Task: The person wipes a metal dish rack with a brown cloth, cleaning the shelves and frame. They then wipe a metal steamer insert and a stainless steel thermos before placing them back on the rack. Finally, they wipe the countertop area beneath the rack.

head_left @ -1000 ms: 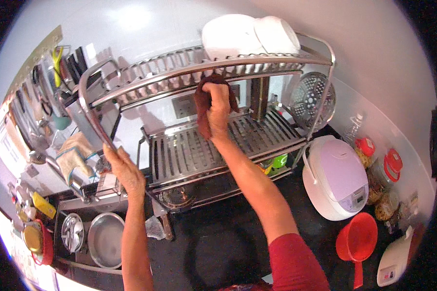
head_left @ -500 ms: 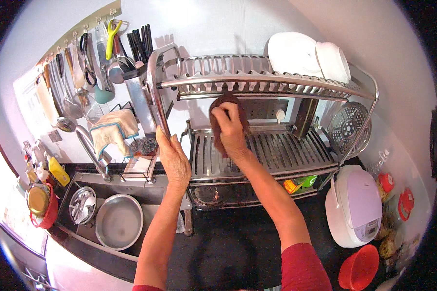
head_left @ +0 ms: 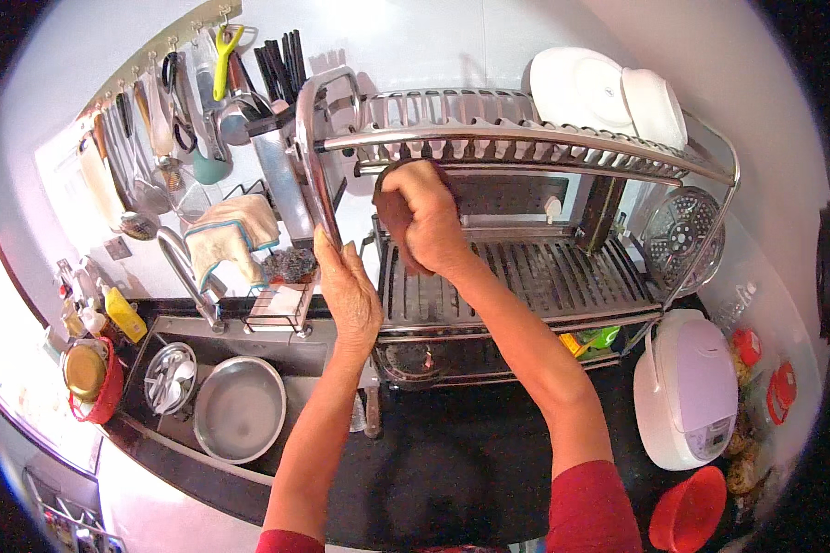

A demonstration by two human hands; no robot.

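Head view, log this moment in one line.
left hand: holding dish rack, left side | right hand: holding brown cloth | white dishes: rack's upper right | rice cooker: by rack's right end

No words or numbers can be read. The control panel (head_left: 713,441) of the rice cooker (head_left: 684,392) on the right is too small to make out. The white plate (head_left: 576,88) at the far right bears a small, illegible mark (head_left: 609,91).

Kitchen — sink (head_left: 226,342), rice cooker (head_left: 687,396)
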